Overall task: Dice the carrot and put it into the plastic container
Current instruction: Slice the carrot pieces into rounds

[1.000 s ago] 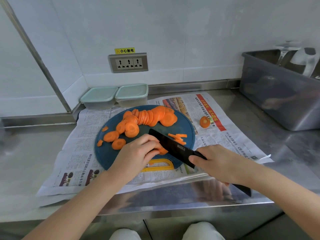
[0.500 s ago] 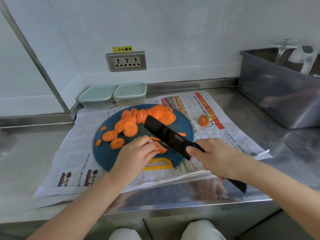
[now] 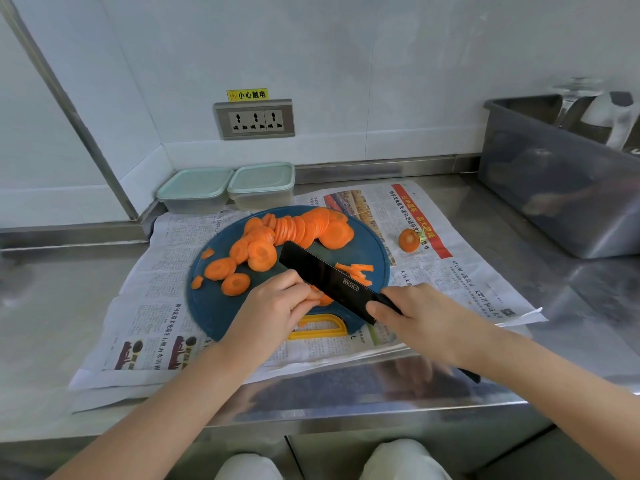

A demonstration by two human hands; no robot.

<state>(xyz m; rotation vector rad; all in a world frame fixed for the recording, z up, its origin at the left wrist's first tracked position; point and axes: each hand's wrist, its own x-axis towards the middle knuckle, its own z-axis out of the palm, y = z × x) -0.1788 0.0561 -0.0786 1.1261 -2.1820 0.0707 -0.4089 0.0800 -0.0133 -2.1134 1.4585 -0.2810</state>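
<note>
A newspaper (image 3: pixel 467 271) lies spread on the steel counter (image 3: pixel 52 323); a grey tub (image 3: pixel 554 188) stands at the right, a socket (image 3: pixel 254 119) on the wall.

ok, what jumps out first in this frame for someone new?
The black knife, gripped by the right hand, slants across the round blue cutting board at centre. Behind it lies a fan of orange carrot slices; the left hand holds a few slices beside the blade.

A: Reaching the containers (image 3: pixel 195 190)?
B: Carrot slices (image 3: pixel 298 230) heap the board (image 3: pixel 214 306)'s far side; containers sit tight against the wall (image 3: pixel 346 81).
A: Around the sides?
B: Open bench (image 3: pixel 62 299) left; right, a grey bin (image 3: pixel 554 188) leaves a narrow strip.
</note>
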